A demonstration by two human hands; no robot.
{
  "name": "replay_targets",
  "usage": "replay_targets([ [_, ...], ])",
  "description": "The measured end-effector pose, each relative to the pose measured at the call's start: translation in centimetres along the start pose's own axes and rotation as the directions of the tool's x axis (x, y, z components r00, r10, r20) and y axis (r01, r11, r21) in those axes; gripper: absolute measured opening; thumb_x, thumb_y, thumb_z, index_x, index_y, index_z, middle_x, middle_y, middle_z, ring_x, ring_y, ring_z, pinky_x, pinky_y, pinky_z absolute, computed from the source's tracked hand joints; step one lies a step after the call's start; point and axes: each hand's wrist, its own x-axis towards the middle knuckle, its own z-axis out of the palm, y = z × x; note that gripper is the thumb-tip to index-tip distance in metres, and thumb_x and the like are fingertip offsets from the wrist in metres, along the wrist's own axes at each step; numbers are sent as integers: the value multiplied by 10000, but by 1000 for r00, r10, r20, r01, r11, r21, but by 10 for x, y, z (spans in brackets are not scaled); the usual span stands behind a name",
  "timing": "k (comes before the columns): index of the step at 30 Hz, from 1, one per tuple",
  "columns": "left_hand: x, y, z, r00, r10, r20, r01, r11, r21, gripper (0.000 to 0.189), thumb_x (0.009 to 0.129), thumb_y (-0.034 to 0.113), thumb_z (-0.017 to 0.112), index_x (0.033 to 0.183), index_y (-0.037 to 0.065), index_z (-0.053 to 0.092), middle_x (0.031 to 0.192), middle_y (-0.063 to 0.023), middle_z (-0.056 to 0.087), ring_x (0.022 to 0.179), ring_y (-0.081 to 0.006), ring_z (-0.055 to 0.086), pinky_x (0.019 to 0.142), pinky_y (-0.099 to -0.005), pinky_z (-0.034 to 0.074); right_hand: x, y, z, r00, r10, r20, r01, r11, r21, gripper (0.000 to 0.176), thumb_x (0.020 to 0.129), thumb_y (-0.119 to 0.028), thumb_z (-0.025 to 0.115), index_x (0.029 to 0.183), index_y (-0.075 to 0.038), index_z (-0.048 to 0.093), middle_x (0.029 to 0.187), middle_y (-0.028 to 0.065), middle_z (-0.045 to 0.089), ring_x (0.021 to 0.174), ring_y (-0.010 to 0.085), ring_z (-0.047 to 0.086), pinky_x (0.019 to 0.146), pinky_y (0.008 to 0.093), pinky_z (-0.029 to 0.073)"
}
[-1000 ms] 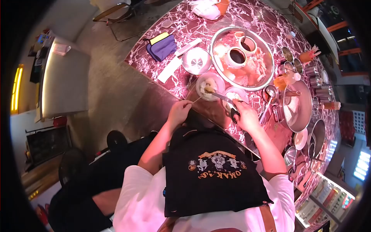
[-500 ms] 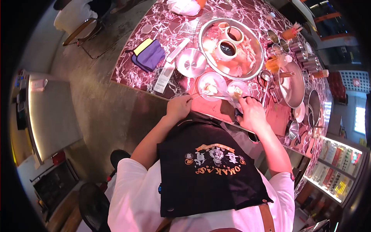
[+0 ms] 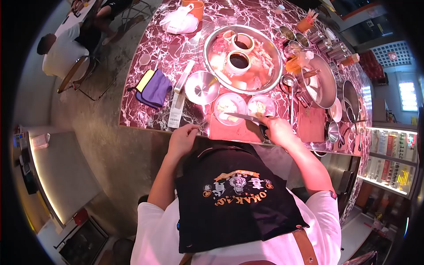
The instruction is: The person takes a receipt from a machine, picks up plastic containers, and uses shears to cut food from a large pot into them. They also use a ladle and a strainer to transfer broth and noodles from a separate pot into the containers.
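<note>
My right hand [image 3: 279, 131] is wrapped round the black handle of a pair of scissors [image 3: 242, 117], whose blades point left over two clear tubs. Pale food pieces lie in the left tub [image 3: 230, 109] and in the right tub [image 3: 261, 106]. My left hand [image 3: 183, 139] is pinched closed at the table's front edge. A thin stick [image 3: 201, 126] seems to poke out from its fingertips, too small to make out well. Under the tubs lies a reddish board [image 3: 234, 131].
A large steel basin [image 3: 207, 57] holds raw meat and two cups of dark sauce. Left of the tubs are a steel plate [image 3: 202, 87], a white-labelled long packet [image 3: 176, 108] and a purple cloth [image 3: 155, 90]. A wide pan [image 3: 329, 84] and a ladle [image 3: 289, 81] stand right.
My left hand has drawn away from the left tub, down and to the left, with the thin stick. The scissors stay over the tubs. The camera view has shifted.
</note>
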Motion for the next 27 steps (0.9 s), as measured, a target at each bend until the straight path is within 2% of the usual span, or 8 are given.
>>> replay_targets([
  [5,19,-16,11,999,-27,-46,22,994,-111,244,950,184,601,1095,7,685,817,-124,691,724,-193,652,687,-321,505,-11,26,-26,991,130,6,-124,930,347,476,756,-110,688,1223,-83,607,1041,201,694,960,364,682,850,454,529],
  [10,32,-4,32,997,-54,-47,45,984,-175,197,963,129,605,1082,-15,670,750,-29,619,692,-89,554,626,-257,456,1,75,-40,945,326,17,-312,884,348,516,749,-137,706,1249,-110,580,1039,181,697,1003,360,670,863,443,517],
  [14,45,14,36,996,-43,-77,34,993,-114,201,934,154,606,1067,20,675,856,-161,703,748,-256,689,683,-357,519,24,115,-34,934,353,-53,-325,903,279,556,738,-145,722,1276,-114,580,1030,171,703,1002,349,674,866,430,517],
  [17,75,25,31,991,8,-130,-12,999,-34,196,923,152,605,1064,33,674,872,-177,702,781,-314,692,696,-384,522,43,132,-28,943,330,-40,-296,887,355,554,738,-141,728,1272,-104,583,1034,168,704,1001,345,676,869,423,516],
  [19,108,59,13,990,-32,-135,55,983,173,195,930,181,576,1048,60,673,915,-200,695,854,-374,676,723,-440,519,55,134,-26,949,306,-73,-250,874,416,559,740,-131,731,1278,-101,582,1056,176,701,996,344,677,868,417,515],
  [20,133,58,13,969,116,-217,-70,975,209,222,936,209,559,1054,60,674,935,-205,694,886,-394,669,747,-467,518,61,138,-21,949,304,-83,-237,862,448,559,741,-128,731,1280,-100,582,1066,178,700,1000,345,677,870,416,515],
  [22,191,77,6,969,121,-216,-35,931,364,239,914,207,565,1062,54,674,962,-220,690,911,-411,664,769,-481,519,73,137,-24,938,344,-29,-278,801,530,566,743,-116,727,1288,-94,577,1104,181,693,1027,349,673,887,411,512],
  [27,343,113,11,987,-136,-89,160,708,688,324,867,143,526,1120,73,716,1107,-209,700,1046,-370,679,897,-464,537,78,146,-14,922,371,-111,-210,721,660,546,749,-71,698,1282,-70,578,1087,198,686,999,334,681,869,403,516],
])
